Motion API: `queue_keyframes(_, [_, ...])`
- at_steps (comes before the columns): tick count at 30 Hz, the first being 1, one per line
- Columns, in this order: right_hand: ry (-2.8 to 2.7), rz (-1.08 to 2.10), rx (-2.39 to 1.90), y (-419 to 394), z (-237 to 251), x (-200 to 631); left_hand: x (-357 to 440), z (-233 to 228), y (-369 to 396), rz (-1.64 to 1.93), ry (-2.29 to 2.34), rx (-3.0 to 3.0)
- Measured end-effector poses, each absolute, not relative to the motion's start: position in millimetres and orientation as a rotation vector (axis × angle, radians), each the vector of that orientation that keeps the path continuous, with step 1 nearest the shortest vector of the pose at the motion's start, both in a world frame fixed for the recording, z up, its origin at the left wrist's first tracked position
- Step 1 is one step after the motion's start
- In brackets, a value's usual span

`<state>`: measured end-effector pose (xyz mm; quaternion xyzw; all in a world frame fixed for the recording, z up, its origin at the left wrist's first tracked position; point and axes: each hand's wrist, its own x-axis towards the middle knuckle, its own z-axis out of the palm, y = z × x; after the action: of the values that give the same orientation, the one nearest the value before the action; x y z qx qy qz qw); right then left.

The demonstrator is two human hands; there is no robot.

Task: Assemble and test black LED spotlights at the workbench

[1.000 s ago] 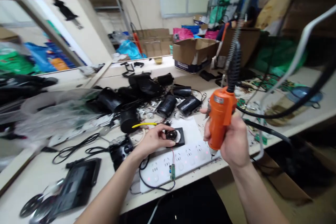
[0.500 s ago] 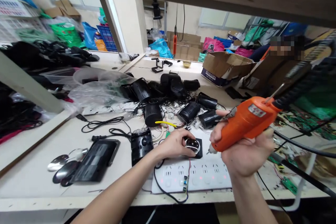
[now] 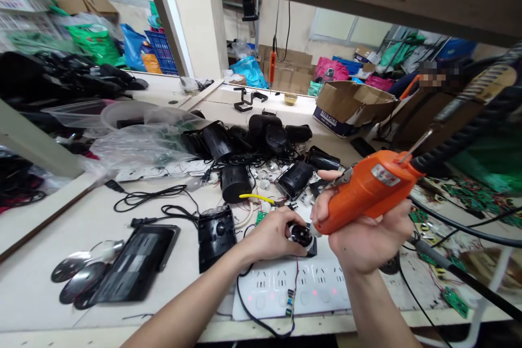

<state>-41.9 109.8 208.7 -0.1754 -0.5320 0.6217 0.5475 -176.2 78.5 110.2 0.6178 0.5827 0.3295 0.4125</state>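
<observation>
Orange electric screwdriver (image 3: pixel 365 193) grasped in the right hand (image 3: pixel 367 239), tip at a small black part (image 3: pixel 302 235) pinched by the left hand (image 3: pixel 271 236) above the white power strip (image 3: pixel 302 291).

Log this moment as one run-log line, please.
left hand: steadying small black round part | right hand: gripping orange electric screwdriver, tip at the part | below: white power strip | surface: workbench

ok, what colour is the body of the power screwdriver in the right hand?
Orange, with a black coiled cord at its rear; the electric screwdriver shows clearly in the head view, gripped by the right hand.
</observation>
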Motion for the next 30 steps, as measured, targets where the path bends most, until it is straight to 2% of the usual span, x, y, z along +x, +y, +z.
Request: queue_keyframes(30, [-1.232,1.493,-0.451,114.8,194.8,-52.1,-176.4,108.0,79.8,0.896,1.418,1.588])
